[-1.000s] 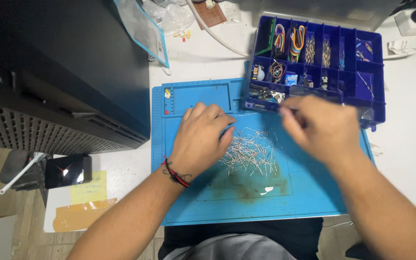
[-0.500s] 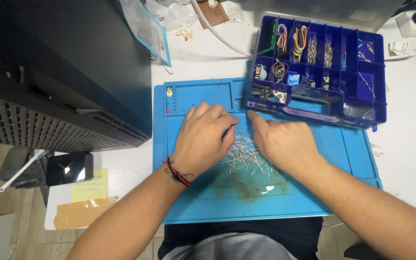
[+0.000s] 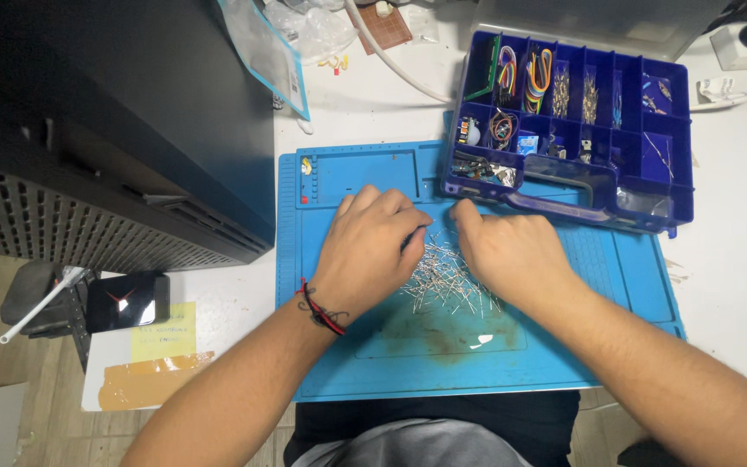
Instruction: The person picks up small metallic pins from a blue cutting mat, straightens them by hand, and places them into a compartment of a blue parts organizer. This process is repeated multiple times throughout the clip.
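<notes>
Blue mat (image 3: 616, 346) | both hands (image 3: 372, 251) (image 3: 512, 252) on wire pile (image 3: 444, 281), fingers' grip unclear | organiser box (image 3: 564, 199) close beyond

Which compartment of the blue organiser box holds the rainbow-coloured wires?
The tall back-row compartment with rainbow-coloured wires, second from the left of the organiser box; its right-hand neighbours hold small pale parts.

A dark blue compartment box (image 3: 568, 130) of coloured wires and small parts sits at the back of the white worktop (image 3: 737, 251). A large black case (image 3: 114, 130) stands left, near a yellow sticky note (image 3: 162, 331), brown tape (image 3: 153, 380) and clear plastic bags (image 3: 300, 30).
</notes>
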